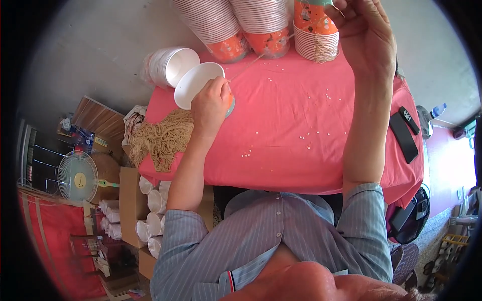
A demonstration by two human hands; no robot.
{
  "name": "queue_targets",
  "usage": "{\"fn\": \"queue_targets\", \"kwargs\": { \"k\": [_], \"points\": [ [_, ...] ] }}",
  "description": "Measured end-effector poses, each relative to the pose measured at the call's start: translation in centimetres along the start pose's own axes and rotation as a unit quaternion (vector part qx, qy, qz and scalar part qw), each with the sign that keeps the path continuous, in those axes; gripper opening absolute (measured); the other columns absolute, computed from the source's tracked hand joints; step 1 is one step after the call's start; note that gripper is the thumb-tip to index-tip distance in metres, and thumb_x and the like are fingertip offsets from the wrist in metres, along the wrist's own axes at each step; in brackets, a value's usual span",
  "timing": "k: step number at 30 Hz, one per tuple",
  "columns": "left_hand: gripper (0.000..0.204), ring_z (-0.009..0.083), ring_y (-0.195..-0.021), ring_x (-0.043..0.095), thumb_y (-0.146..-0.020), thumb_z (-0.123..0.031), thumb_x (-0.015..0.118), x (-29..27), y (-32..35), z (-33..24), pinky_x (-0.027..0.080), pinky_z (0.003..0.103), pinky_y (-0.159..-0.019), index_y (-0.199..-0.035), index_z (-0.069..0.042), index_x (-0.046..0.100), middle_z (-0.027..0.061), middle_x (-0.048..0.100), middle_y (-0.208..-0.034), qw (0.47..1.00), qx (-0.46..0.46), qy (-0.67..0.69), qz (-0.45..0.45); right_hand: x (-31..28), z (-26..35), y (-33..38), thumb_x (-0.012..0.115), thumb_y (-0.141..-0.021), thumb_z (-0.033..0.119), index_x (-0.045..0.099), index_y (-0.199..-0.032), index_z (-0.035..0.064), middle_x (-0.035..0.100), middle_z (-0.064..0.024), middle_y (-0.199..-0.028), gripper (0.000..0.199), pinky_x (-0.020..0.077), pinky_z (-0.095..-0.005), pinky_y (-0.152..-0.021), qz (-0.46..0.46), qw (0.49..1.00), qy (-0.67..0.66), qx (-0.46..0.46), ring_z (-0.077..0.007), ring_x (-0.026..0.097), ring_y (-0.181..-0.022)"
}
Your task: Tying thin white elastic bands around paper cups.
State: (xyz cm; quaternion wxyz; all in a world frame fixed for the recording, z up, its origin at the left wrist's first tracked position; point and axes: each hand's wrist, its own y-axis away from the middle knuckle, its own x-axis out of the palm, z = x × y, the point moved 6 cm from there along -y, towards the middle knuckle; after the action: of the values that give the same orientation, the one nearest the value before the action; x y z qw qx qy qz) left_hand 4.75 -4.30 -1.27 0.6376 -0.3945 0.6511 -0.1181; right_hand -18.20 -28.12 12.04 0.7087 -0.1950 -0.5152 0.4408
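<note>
Fingers point(219, 88) of the person's left hand point(208, 108) are folded tight around the rim of a white tub point(192, 85), gripping it over the left part of the table. From where I stand, the tub is tilted, with its pale mouth turned up and to the left, and a bit of orange wall shows past the knuckles. A thin beige cord point(246, 68) leaves that grip and slants up to the right, toward the raised right hand point(370, 45). That one is lifted high at the far side, palm partly showing and fingers bent; the top edge cuts some of it off, so I cannot tell whether they pinch the strand. Just beside the held tub lies a nested stack of white tubs point(181, 66), and below it a tangled heap of beige yarn point(163, 136) spills over the corner of the pink tablecloth point(286, 120). Two tall wrapped stacks point(266, 27) lean at the back, near an orange stack point(316, 45) with white rims and beige strands down its front. Small white beads point(246, 153) are scattered over the cloth. At the right end rest a black phone point(403, 138) and, just beside it, a dark remote point(409, 120).
</note>
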Motion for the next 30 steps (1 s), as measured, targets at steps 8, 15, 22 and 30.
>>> {"fn": "queue_targets", "kwargs": {
  "k": [8, 15, 22, 30],
  "points": [
    [0.021, 0.0388, -0.093, 0.076, -0.104, -0.015, 0.068, 1.7, -0.7, -3.6, 0.061, 0.051, -0.080, -0.123, -0.005, 0.068, 0.0172, 0.077, -0.102, 0.999, 0.011, 0.037, 0.008, 7.4, -4.0, 3.9, 0.078, -0.104, 0.014, 0.083, -0.119, 0.0004, 0.083, -0.0047, -0.099, 0.020, 0.0556, -0.0242, -0.076, 0.107, 0.891, 0.438, 0.055, -0.0088, 0.073, -0.089],
    [0.033, 0.0398, -0.099, 0.076, -0.103, -0.020, 0.071, -0.8, -0.9, -8.7, 0.061, 0.052, -0.085, -0.131, -0.004, 0.068, 0.0166, 0.079, -0.110, 0.981, -0.034, 0.164, 0.101, 7.7, -7.4, 5.0, 0.078, -0.097, 0.017, 0.086, -0.111, 0.0077, 0.081, -0.0173, -0.093, 0.018, 0.0626, -0.0385, -0.077, 0.145, 0.824, 0.547, 0.005, -0.0324, 0.080, -0.083],
    [0.025, 0.0184, -0.093, 0.077, -0.104, -0.010, 0.073, -4.4, -0.3, -3.8, 0.063, 0.034, -0.082, -0.128, -0.004, 0.076, 0.0133, 0.081, -0.114, 0.938, -0.111, 0.324, -0.051, 6.9, -9.4, 5.0, 0.076, -0.097, 0.016, 0.085, -0.104, 0.0056, 0.080, -0.0158, -0.091, 0.015, 0.0615, -0.0433, -0.077, 0.186, 0.764, 0.617, 0.030, -0.0342, 0.078, -0.081],
    [0.029, 0.0137, -0.093, 0.074, -0.097, -0.009, 0.084, -7.0, -1.1, -3.9, 0.060, 0.029, -0.081, -0.125, -0.003, 0.078, 0.0079, 0.082, -0.116, 0.944, 0.045, 0.320, -0.060, 7.0, -10.8, 6.0, 0.077, -0.096, 0.014, 0.086, -0.107, 0.0057, 0.079, -0.0164, -0.086, 0.016, 0.0609, -0.0420, -0.077, 0.238, 0.782, 0.560, 0.140, -0.0313, 0.078, -0.081]
  ]
}}
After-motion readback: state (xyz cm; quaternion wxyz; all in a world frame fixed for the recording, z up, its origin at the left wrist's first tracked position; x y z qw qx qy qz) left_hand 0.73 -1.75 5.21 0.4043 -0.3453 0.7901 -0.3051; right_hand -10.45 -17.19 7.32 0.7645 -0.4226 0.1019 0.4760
